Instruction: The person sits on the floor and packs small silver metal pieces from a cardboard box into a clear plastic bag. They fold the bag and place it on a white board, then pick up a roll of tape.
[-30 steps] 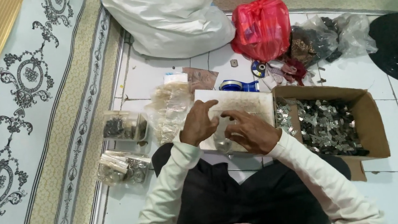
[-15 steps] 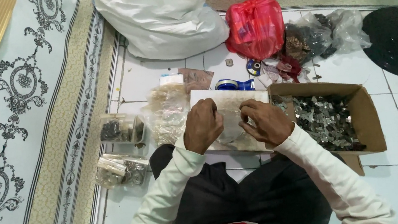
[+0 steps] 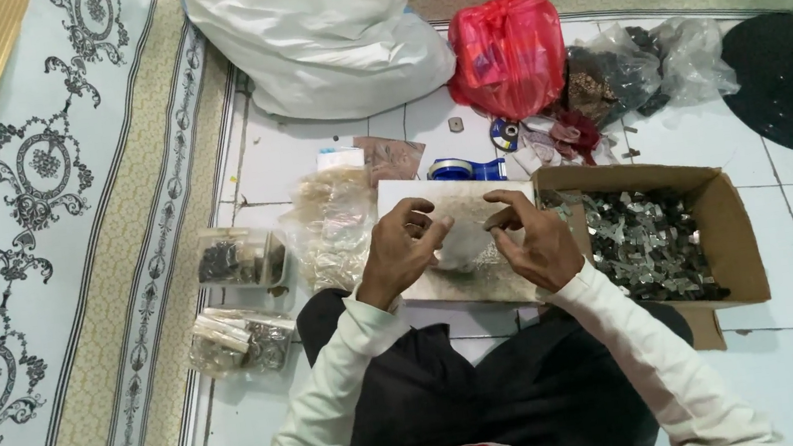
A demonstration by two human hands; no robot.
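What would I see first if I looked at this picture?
Probably the bright red plastic bag at the top, beside a big white sack. Next, the left hand and right hand held close together over a pale board, with a cardboard box of small shiny pieces to the right.

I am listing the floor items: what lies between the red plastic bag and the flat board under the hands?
In the head view, a blue tape roll lies between the red plastic bag and the flat board, just beyond the board's far edge.

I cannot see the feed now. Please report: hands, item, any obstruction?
Left hand and right hand both pinch a small clear bag above the flat board. Cardboard box right. Nothing blocking.
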